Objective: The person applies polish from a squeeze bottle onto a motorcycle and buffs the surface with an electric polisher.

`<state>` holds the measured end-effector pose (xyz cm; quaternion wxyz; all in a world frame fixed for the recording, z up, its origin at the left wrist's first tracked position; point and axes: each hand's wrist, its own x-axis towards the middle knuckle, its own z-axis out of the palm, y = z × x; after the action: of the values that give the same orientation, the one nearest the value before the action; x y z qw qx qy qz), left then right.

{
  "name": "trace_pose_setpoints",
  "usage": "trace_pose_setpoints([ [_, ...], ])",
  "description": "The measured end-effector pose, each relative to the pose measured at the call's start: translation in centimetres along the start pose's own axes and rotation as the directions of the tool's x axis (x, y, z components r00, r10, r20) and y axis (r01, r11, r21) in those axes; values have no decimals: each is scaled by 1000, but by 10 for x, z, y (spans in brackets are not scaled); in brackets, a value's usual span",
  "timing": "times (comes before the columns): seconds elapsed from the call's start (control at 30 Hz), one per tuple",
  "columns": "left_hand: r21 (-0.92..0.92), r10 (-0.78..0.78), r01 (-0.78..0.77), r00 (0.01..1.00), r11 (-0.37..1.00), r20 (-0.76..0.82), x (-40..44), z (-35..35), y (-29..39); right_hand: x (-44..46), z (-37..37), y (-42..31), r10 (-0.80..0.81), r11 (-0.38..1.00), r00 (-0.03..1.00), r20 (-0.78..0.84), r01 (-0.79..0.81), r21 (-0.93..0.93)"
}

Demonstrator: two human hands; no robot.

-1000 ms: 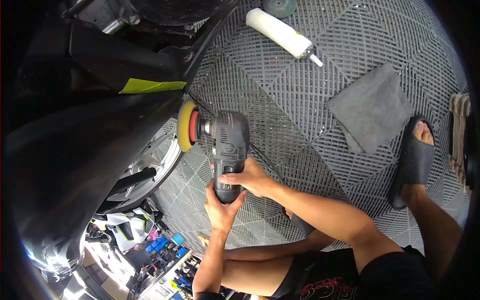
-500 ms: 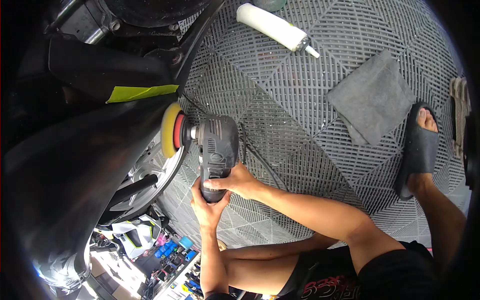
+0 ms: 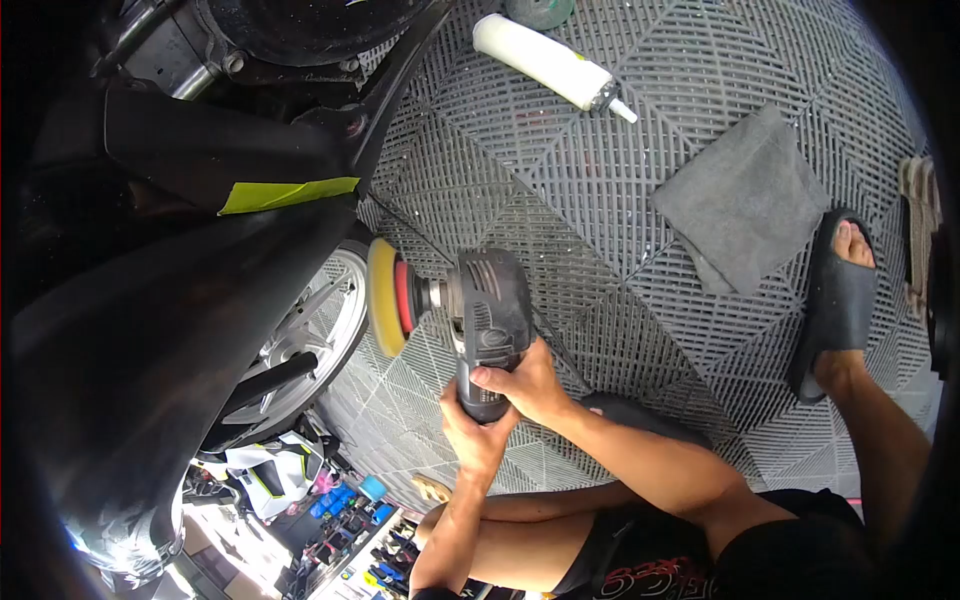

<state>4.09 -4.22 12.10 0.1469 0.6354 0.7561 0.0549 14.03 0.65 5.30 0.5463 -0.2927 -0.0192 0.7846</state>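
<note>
Both my hands are wrapped round the body of a black power polisher (image 3: 492, 300). My left hand (image 3: 474, 435) closes on the rear end of its body from below. Just above it, my right hand (image 3: 530, 385) grips the other side, thumb lying across the casing. The polisher's yellow foam pad (image 3: 382, 298), on a red backing plate (image 3: 403, 297), faces the glossy black motorcycle panel (image 3: 190, 300), with a gap between them. A strip of yellow-green tape (image 3: 288, 195) sticks along the panel's upper edge.
A white bottle with a nozzle (image 3: 548, 62) and a grey cloth (image 3: 745, 200) lie on the grey grated floor (image 3: 590, 220). A power cord (image 3: 560, 350) runs behind the polisher. The motorcycle's wheel (image 3: 335, 310) is below the panel; a white-and-black vehicle (image 3: 275, 475) stands farther off.
The polisher, with both hands on it, has moved right and slightly down, away from the black panel. The pad was at the panel's edge before; now a gap shows.
</note>
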Motion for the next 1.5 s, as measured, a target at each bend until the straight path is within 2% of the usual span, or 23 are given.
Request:
trace_pose_setpoints([
  [0.1, -18, -66, 67, 996, 998, 61, -5, 6, -2, 9, -11, 7, 50, 996, 999, -20, -52, -75],
  [0.13, -9, -138, 139, 987, 990, 81, -2, 6, 0, 12, -11, 8, 127, 988, 992, -8, -128, -86],
  [0.23, 41, -113, 110, 991, 993, 76, 12, -1, -10, 26, 0, 15, 58, 994, 998, 24, -60, 92],
  [0.27, 58, -67, 63, 995, 996, 73, 18, -6, -12, 31, 3, 17, 93, 990, 995, 46, -97, 101],
  [0.3, 26, -88, 87, 995, 996, 55, 22, -7, -16, 35, 6, 19, 106, 987, 994, 40, -109, 116],
  [0.37, 86, -48, 46, 999, 995, 18, 31, -12, -18, 43, 14, 22, 130, 980, 991, 28, -132, 145],
  [0.47, 79, -135, 134, 991, 988, 18, 41, -18, -18, 55, 23, 26, 116, 974, 990, 77, -129, 187],
  [0.57, 106, -137, 137, 991, 985, -13, 46, -22, -26, 60, 27, 34, 135, 965, 985, 109, -156, 209],
  [0.6, 139, -18, 26, 998, 990, -56, 49, -22, -28, 60, 28, 32, 126, 961, 984, 123, -152, 230],
  [0.73, 154, -10, 15, 999, 988, -36, 52, -21, -35, 64, 27, 33, 151, 963, 983, 105, -170, 207],
  [0.83, 109, -27, 28, 1000, 994, -10, 52, -22, -38, 62, 31, 30, 55, 984, 993, 105, -72, 164],
  [0.87, 89, -20, 20, 1000, 996, -10, 51, -23, -38, 58, 32, 30, -6, 978, 996, 87, -12, 207],
  [0.97, 63, -76, 74, 997, 995, 17, 53, -28, -28, 53, 32, 28, 27, 985, 995, 96, -43, 165],
  [1.1, 41, 10, -9, 1000, 999, -11, 56, -28, -30, 52, 34, 19, -25, 989, 994, 105, 9, 148],
  [1.17, 46, 32, -32, 999, 998, -2, 56, -31, -24, 48, 34, 15, 39, 983, 992, 124, -61, 174],
  [1.33, 28, 95, -94, 995, 995, -27, 57, -29, -26, 44, 31, 7, -73, 997, 990, 122, 76, -19],
  [1.4, 21, 93, -92, 995, 995, -20, 59, -28, -27, 46, 32, 7, -97, 995, 990, 101, 100, -18],
  [1.47, 33, 80, -80, 997, 996, -1, 61, -28, -29, 47, 37, 8, -120, 991, 992, 43, 117, 69],
  [1.5, 22, 72, -73, 997, 997, 8, 62, -29, -29, 47, 38, 7, -126, 992, 991, 44, 125, 33],
])
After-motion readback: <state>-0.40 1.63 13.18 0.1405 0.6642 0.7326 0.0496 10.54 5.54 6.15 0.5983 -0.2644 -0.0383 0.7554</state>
